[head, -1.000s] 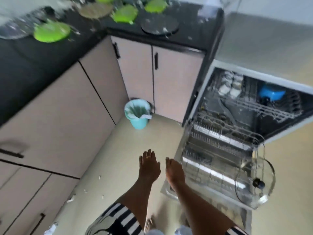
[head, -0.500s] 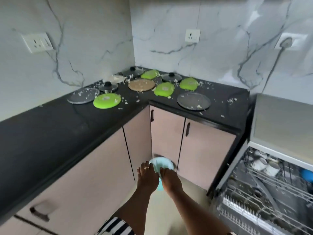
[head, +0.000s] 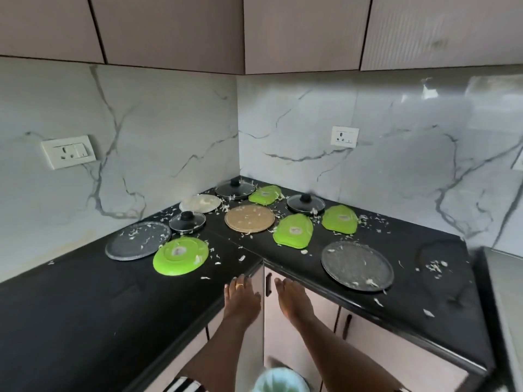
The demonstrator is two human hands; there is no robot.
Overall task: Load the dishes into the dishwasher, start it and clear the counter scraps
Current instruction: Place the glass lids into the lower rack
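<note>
Dirty dishes lie on the black corner counter (head: 85, 301). A round green plate (head: 181, 255) sits beside a grey speckled plate (head: 138, 240). A brown plate (head: 249, 218) lies near the corner, with several green plates (head: 293, 231) and glass lids (head: 187, 221) around it. Another grey plate (head: 357, 265) is at the right. White scraps (head: 435, 265) are scattered over the counter. My left hand (head: 241, 296) and my right hand (head: 293, 298) reach forward below the counter's edge, fingers straight, holding nothing.
A light blue bin (head: 280, 380) with a liner stands on the floor under my arms. Pink cabinet doors (head: 285, 329) with dark handles sit under the counter. Wall sockets (head: 68, 151) are on the marble wall. Upper cabinets hang overhead.
The view has swung up from the floor and the open dishwasher to the counter corner. Both hands stay stretched out and empty, now nearer the counter edge.
</note>
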